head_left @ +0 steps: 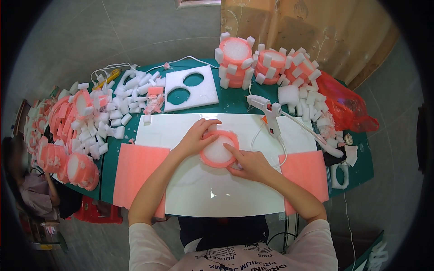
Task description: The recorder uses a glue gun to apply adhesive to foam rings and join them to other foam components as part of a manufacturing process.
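A round foam piece [217, 156] with a pink rim and a white middle sits on the white board in front of me. My left hand [200, 136] curls around its far left side, thumb against the rim. Beside those fingers a small white foam block [211, 128] shows, partly covered, at the rim's far edge. My right hand [248, 163] grips the near right side, with a finger over the rim and the thumb low on the side. To the right, a white glue gun [266, 110] stands on the board with its cord trailing.
Pink foam sheets [140, 176] lie at both board ends. White foam blocks [117, 108] and pink rings [81, 169] pile up leftward. A white foam panel [192, 88] with two holes, stacked pink rounds [235, 58] and a red plastic bag [346, 106] stand behind. Another person [40, 192] is far left.
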Demonstrator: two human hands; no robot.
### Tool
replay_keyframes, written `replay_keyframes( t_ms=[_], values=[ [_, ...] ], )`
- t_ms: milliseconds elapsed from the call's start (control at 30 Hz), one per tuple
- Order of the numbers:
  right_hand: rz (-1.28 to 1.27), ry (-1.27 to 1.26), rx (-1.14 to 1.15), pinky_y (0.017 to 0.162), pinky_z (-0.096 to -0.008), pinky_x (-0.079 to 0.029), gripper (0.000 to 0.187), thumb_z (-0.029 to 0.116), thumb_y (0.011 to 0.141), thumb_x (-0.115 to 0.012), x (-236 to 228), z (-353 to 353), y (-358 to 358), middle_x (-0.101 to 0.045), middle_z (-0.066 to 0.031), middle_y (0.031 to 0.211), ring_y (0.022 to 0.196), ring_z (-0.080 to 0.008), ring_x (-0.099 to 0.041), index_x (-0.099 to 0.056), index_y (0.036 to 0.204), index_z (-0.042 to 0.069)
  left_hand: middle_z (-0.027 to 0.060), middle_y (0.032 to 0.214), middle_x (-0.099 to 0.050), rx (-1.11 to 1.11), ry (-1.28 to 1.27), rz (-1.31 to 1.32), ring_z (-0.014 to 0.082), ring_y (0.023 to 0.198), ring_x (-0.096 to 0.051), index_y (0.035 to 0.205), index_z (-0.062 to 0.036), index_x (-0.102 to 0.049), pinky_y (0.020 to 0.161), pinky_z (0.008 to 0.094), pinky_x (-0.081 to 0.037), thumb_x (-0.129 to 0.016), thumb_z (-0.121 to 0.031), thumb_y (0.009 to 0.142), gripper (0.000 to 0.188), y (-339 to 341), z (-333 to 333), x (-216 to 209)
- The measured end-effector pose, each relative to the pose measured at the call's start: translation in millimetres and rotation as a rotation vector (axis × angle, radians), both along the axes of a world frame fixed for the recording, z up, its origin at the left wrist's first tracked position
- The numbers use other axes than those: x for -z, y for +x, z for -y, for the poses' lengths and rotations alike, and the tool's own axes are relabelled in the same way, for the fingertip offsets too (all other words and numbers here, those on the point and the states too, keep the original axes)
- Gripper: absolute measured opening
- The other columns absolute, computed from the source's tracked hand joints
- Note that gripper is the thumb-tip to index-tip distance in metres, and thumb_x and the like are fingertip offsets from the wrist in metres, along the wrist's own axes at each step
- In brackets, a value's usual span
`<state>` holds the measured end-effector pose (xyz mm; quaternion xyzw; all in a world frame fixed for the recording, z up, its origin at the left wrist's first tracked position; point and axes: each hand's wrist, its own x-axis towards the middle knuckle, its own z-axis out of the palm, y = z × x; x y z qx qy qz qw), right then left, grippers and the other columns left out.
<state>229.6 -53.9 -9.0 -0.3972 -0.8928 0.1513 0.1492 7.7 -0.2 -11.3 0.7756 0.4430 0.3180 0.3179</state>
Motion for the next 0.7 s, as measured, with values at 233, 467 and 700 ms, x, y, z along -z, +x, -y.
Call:
replay_keyframes(
  t_ms=[233, 467, 700],
  values=[
    [0.001, 0.011, -0.002, 0.048, -0.0357, -0.044, 0.065, 0.032, 0.074, -0.066, -0.9, 0.1, 0.1, -0.058, -0.0067, 0.068, 0.056, -0.0251, -0.059, -0.039, 0.130, 0.013, 0.0079, 0.090, -0.051, -0.005, 0.021, -0.003, 0.0187, 0.073, -0.047, 0.115, -0.0111, -0.054, 0.067, 0.0282, -0.041, -0.061, -0.016, 0.078, 0.038, 0.3, -0.1, 0.3],
    [-0.005, 0.011, 0.001, 0.048, -0.0356, -0.044, 0.065, 0.033, 0.074, -0.067, -0.6, 0.2, -0.2, -0.058, -0.0065, 0.068, 0.057, -0.0253, -0.059, -0.039, 0.130, 0.013, 0.0078, 0.089, -0.051, -0.005, 0.024, 0.013, 0.0186, 0.073, -0.047, 0.115, -0.0110, -0.054, 0.067, 0.0281, -0.041, -0.061, -0.017, 0.078, 0.037, 0.5, -0.2, 1.4],
    [0.008, 0.006, 0.000, 0.048, -0.0353, -0.044, 0.067, 0.034, 0.074, -0.067, -0.7, 0.2, -0.2, -0.058, -0.0063, 0.070, 0.058, -0.0248, -0.059, -0.038, 0.131, 0.013, 0.0080, 0.091, -0.052, 0.003, 0.042, 0.000, 0.0187, 0.074, -0.048, 0.115, -0.0110, -0.054, 0.068, 0.0280, -0.042, -0.061, -0.017, 0.079, 0.037, -0.2, -0.7, 1.2]
  ],
)
